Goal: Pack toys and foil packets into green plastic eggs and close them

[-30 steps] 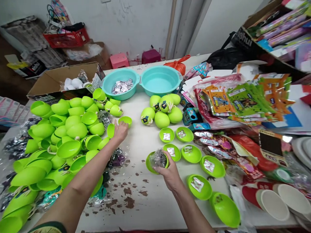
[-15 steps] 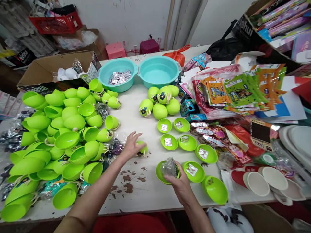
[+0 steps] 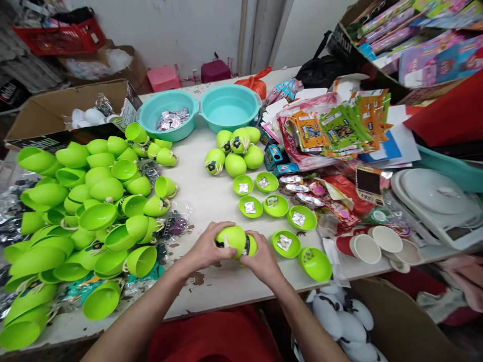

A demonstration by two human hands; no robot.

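Over the middle of the table, both hands meet at one plastic egg. My left hand is closed around a green egg half with its domed side up. In my right hand is the other egg half, with something dark and shiny inside it. The two halves are close together at a tilt, with a gap between them; whether their rims touch I cannot tell. Right of my hands stand several open green halves with small silvery packets in them. Several closed eggs sit in a cluster farther back.
A heap of green egg halves covers the left side. Two turquoise basins stand at the back, the left one holding silvery packets. On the right are snack bags, paper cups and a white scale.
My left hand has taken the egg half from the table and carried it right. My right hand has lifted the filled half, and the two halves have come together. The view has shifted right.
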